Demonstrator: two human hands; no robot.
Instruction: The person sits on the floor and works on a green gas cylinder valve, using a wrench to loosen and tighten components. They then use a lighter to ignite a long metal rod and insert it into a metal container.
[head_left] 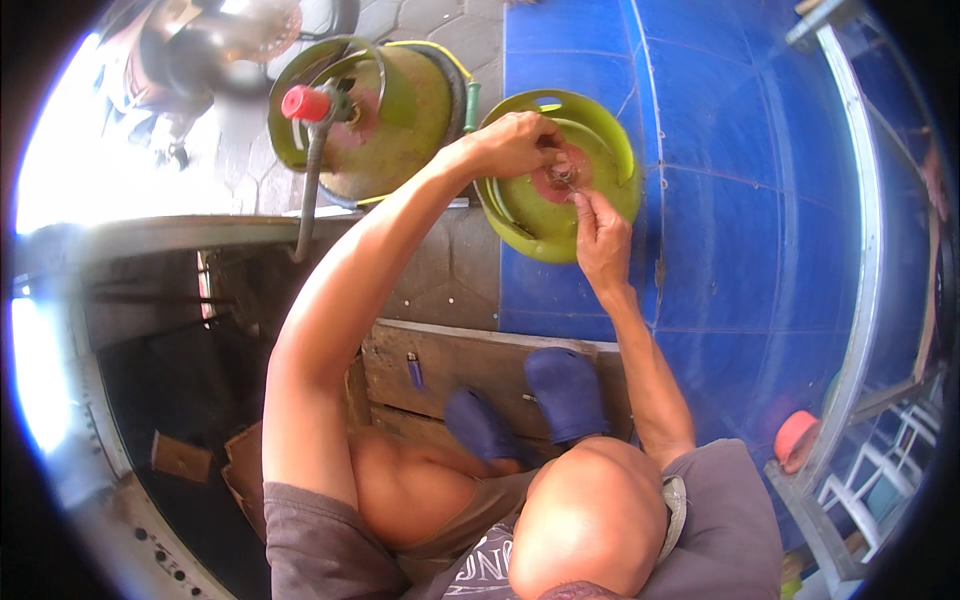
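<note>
A green gas cylinder (515, 232) with a raised collar stands in front of me on the blue floor. At the centre of its top is a small metal valve (566, 178), ringed by a reddish patch. My left hand (518, 146) reaches over the collar from the left, its fingers closed close beside the valve; what they hold is hidden. My right hand (602, 232) comes in from the near side with thumb and forefinger pinched at the valve. Something thin seems to be between these fingertips, too small to name.
Left of it stands a second green cylinder (415, 125) with a red-capped regulator (306, 103) and grey hose (312, 190). A green-handled screwdriver-like tool (472, 106) lies between them. A lighter (415, 370) lies on the wooden step (400, 350) near my blue shoes (566, 392). A metal frame (862, 250) stands right.
</note>
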